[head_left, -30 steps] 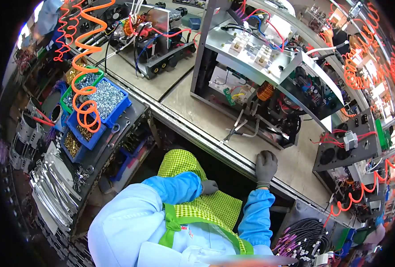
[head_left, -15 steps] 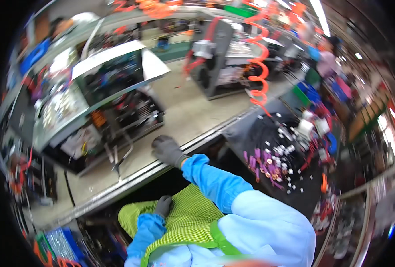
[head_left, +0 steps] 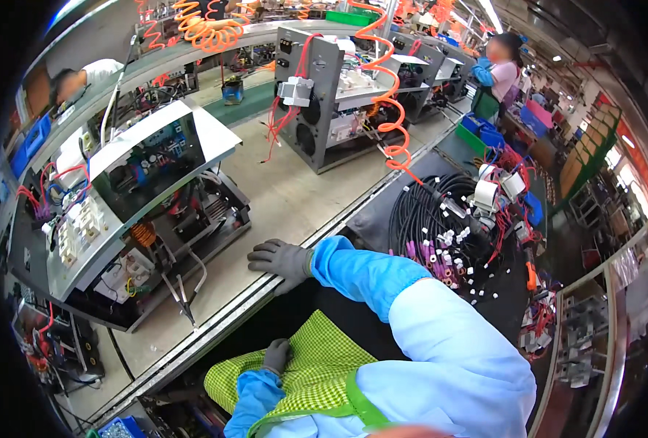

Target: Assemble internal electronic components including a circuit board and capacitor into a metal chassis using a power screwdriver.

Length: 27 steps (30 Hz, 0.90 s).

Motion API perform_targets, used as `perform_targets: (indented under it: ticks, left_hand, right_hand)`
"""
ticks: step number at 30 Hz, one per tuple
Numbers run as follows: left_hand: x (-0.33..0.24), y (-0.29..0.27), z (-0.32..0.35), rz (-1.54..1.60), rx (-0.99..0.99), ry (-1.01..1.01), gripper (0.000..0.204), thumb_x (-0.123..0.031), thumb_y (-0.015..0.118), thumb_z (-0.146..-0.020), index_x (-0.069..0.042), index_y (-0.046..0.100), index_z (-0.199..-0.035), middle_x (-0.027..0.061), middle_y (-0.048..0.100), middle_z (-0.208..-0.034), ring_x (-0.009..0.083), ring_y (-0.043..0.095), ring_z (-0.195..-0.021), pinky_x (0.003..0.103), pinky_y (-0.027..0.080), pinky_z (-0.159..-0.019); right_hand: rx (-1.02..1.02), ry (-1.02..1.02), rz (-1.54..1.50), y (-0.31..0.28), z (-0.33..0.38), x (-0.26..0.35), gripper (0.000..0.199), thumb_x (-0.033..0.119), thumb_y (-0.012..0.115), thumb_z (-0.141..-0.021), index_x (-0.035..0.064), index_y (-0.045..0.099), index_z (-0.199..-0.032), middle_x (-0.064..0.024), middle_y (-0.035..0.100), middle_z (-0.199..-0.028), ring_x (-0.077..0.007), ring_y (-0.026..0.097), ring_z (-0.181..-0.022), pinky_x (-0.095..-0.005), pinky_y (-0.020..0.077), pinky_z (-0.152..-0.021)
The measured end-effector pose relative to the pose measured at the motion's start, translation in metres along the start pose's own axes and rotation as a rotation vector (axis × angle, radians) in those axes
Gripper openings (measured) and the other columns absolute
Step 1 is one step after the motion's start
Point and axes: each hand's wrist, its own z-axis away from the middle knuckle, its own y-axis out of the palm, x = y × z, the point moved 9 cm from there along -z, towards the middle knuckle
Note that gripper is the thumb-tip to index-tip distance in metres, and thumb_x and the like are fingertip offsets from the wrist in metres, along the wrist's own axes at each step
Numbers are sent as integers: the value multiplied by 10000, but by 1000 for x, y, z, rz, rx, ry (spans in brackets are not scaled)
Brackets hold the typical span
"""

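My right hand [head_left: 282, 263], in a grey glove, rests palm down on the metal edge of the workbench [head_left: 280, 186]. Its fingers lie stretched toward an open machine unit [head_left: 149, 190] with a white top panel, and nothing is in it. My left hand [head_left: 276, 356], gloved in the same grey, lies on the green checked apron [head_left: 320, 339] over my lap. Its fingers look curled in, with no object showing. Loose cable ends [head_left: 183, 303] hang out of the unit's lower front, a short way left of my right hand.
Another grey machine unit [head_left: 309, 102] stands farther along the bench. An orange coiled hose [head_left: 393, 95] hangs above black cables [head_left: 408, 212] and small white and purple connectors [head_left: 441, 255] on a dark side surface. A person [head_left: 500, 69] stands at the far right.
The view has swung, so the bench and machines sit farther left, and the picture is sharper. My right hand's fingers lie flatter at the bench edge. My left hand stays on my lap.
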Motion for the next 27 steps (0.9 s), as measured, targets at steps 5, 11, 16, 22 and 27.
perform_targets:
  ticks: [5,11,16,22,27]
  left_hand:
    - [18,-2,-24,-185,-14,93,360,-252,566,-887,8,600,-1135,92,625,-898,184,593,-727,311,501,-621]
    - [-16,17,-6,-296,40,58,361,-252,572,-884,7,605,-1134,87,639,-882,179,602,-782,306,511,-636]
    - [18,17,-22,-139,58,-83,351,-255,579,-882,7,617,-1112,84,639,-911,180,608,-771,301,520,-649]
    - [25,17,-34,-252,117,36,346,-242,583,-871,10,618,-1106,99,641,-941,180,611,-759,297,511,-644]
    - [-2,31,-15,-162,100,-87,357,-251,589,-863,5,619,-1110,96,647,-903,170,603,-727,304,497,-623]
  right_hand:
    - [-22,3,-4,3,-6,3,866,486,740,-593,85,452,-1305,-165,429,-1365,-370,374,-1285,-505,301,-1058]
    - [0,21,-21,0,-4,0,877,480,748,-602,84,440,-1320,-171,414,-1383,-377,364,-1300,-512,296,-1067]
    - [-26,12,-38,0,-6,-1,858,484,749,-595,87,449,-1294,-169,428,-1357,-376,373,-1283,-518,296,-1059]
    - [-61,0,-39,-1,-6,-1,869,487,759,-571,93,458,-1285,-168,428,-1352,-376,378,-1277,-516,301,-1054]
    - [-74,3,-41,1,-3,-4,867,485,764,-568,96,461,-1281,-163,437,-1340,-372,381,-1271,-516,302,-1053]
